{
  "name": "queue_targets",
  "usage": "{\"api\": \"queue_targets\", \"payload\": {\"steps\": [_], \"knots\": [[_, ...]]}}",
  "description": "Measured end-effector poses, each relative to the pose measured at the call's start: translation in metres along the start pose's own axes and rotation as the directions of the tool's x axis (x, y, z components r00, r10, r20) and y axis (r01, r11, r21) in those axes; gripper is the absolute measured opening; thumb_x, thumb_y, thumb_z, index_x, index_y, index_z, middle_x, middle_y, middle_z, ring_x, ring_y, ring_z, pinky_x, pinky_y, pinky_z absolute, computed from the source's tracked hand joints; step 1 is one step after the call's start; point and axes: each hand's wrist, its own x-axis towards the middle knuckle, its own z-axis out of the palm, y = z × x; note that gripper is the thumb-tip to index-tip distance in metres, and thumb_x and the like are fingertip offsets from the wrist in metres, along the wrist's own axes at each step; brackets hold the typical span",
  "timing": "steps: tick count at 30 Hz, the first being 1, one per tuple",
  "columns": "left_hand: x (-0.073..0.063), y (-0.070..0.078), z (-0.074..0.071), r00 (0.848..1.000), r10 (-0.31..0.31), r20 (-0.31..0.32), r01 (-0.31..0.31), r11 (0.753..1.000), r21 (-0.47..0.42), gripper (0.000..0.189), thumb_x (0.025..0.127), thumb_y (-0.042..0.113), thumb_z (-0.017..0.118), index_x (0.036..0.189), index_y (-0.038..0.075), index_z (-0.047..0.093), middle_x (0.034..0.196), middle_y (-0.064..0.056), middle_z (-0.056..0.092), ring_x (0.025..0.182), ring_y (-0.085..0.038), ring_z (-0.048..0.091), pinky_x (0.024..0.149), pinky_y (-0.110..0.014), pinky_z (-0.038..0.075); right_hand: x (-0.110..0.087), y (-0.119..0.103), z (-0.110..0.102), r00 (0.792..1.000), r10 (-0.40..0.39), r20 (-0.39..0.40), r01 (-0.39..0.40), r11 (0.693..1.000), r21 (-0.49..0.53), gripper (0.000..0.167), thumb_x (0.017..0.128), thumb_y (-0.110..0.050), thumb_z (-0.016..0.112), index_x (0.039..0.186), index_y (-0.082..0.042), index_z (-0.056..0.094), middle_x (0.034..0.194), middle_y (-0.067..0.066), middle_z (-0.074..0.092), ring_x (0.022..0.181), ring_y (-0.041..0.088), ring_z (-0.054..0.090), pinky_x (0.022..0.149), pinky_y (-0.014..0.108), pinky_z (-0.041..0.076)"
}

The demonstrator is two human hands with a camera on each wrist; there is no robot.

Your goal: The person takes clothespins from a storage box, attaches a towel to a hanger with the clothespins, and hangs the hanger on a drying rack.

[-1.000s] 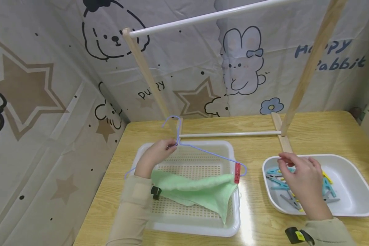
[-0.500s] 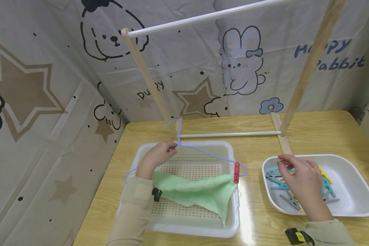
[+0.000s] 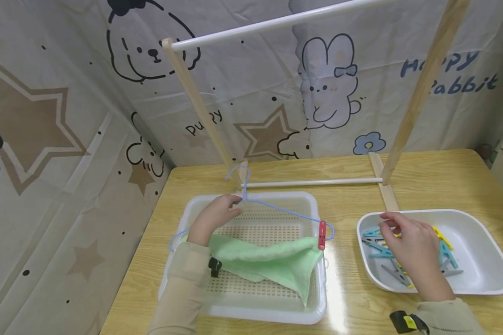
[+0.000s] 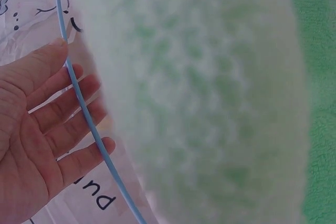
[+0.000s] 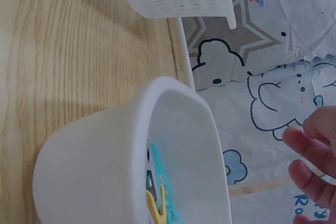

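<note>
Just left of the hook's neck, my left hand (image 3: 216, 215) holds the thin blue wire hanger (image 3: 282, 210) over the white basket (image 3: 272, 316). In the left wrist view the wire runs between the thumb and loosely bent fingers (image 4: 79, 129). A green towel (image 3: 276, 258) hangs from the hanger into the basket, its right corner fixed by a red clothespin (image 3: 322, 235). The sleeve hides part of the towel's left side. My right hand (image 3: 415, 249) hovers over a white tub (image 3: 482, 246) with loosely curled, unoccupied fingers. Turquoise, grey and yellow clothespins (image 3: 377, 249) lie in the tub.
A wooden rack stands behind the basket, with a white top rail (image 3: 276, 24), two slanted posts (image 3: 425, 93) and a low white bar (image 3: 314, 183). Printed cloth (image 3: 251, 93) encloses the wooden table (image 3: 339, 200) at the back and left.
My left hand and the hanger have come down slightly; the hook sits a little lower and farther right. The right hand has barely moved above the tub.
</note>
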Motion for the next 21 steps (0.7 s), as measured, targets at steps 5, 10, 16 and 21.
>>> {"api": "queue_targets", "payload": {"steps": [5,10,16,21], "knots": [[-0.001,0.001,0.003,1.000,-0.009,-0.014,0.009,1.000,0.016,0.041,0.089,0.014,0.056,0.124,-0.005,0.048,0.123,-0.019,0.050,0.110,-0.033,0.048,0.091,-0.041,0.039,-0.001,0.006,0.001,0.999,-0.013,0.030,0.015,0.998,-0.061,0.017,0.074,-0.007,0.060,0.090,-0.004,0.065,0.068,0.008,0.065,0.048,0.019,0.048,0.051,0.036,0.033],[0.000,-0.001,0.005,1.000,-0.015,-0.014,0.015,1.000,0.020,0.040,0.089,0.014,0.056,0.124,-0.004,0.049,0.124,-0.018,0.049,0.113,-0.031,0.046,0.093,-0.040,0.037,-0.002,0.010,0.001,0.996,-0.004,0.094,0.013,0.995,-0.099,0.019,0.073,-0.009,0.064,0.092,-0.006,0.064,0.075,0.010,0.066,0.057,0.026,0.058,0.047,0.034,0.033],[0.000,-0.002,0.008,1.000,-0.020,-0.014,0.021,0.999,0.035,0.040,0.089,0.015,0.057,0.124,-0.003,0.049,0.125,-0.016,0.049,0.115,-0.029,0.045,0.095,-0.039,0.036,-0.003,0.014,0.001,0.977,0.071,0.203,-0.046,0.991,-0.123,0.023,0.075,-0.012,0.063,0.098,-0.006,0.062,0.085,0.013,0.066,0.056,0.022,0.054,0.041,0.028,0.029],[-0.002,-0.003,0.009,0.999,-0.022,-0.024,0.024,0.999,0.045,0.040,0.088,0.016,0.057,0.123,-0.001,0.050,0.124,-0.015,0.050,0.114,-0.029,0.046,0.094,-0.040,0.037,-0.004,0.016,0.000,0.952,0.127,0.280,-0.097,0.988,-0.116,0.026,0.077,-0.013,0.063,0.101,-0.005,0.060,0.094,0.015,0.064,0.061,0.025,0.057,0.038,0.026,0.029]]}}
